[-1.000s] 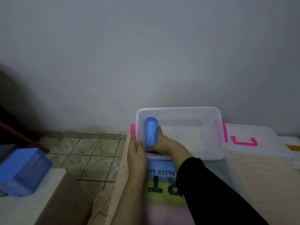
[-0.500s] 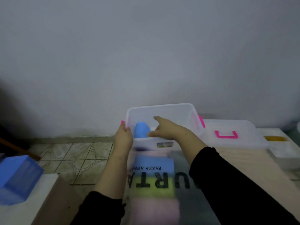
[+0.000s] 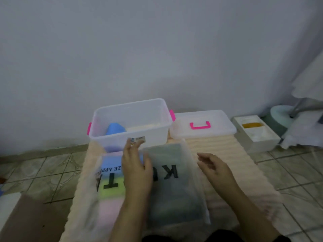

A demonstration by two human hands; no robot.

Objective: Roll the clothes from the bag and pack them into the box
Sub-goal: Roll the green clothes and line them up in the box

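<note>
A clear plastic box (image 3: 162, 133) with pink latches stands at the far end of a cream mat, against the wall. A rolled blue garment (image 3: 115, 129) lies in its left part. In front of it lies a translucent bag (image 3: 176, 186) with black letters, holding folded blue, yellow-green, pink and dark clothes. My left hand (image 3: 137, 165) hovers flat over the bag's middle, fingers straight and pointing at the box. My right hand (image 3: 214, 165) hangs over the bag's right edge with loosely bent fingers. Neither hand holds anything.
The box's clear lid (image 3: 202, 125) with a pink handle lies to the right of the box. A white tissue box (image 3: 257, 133) sits further right on the tiled floor (image 3: 288, 172). A cream mat (image 3: 236, 154) lies under everything. A brown carton (image 3: 29, 219) stands at lower left.
Both hands let go of the blue roll and the box and drew back toward me over the bag. The roll stays in the box. The camera has swung right.
</note>
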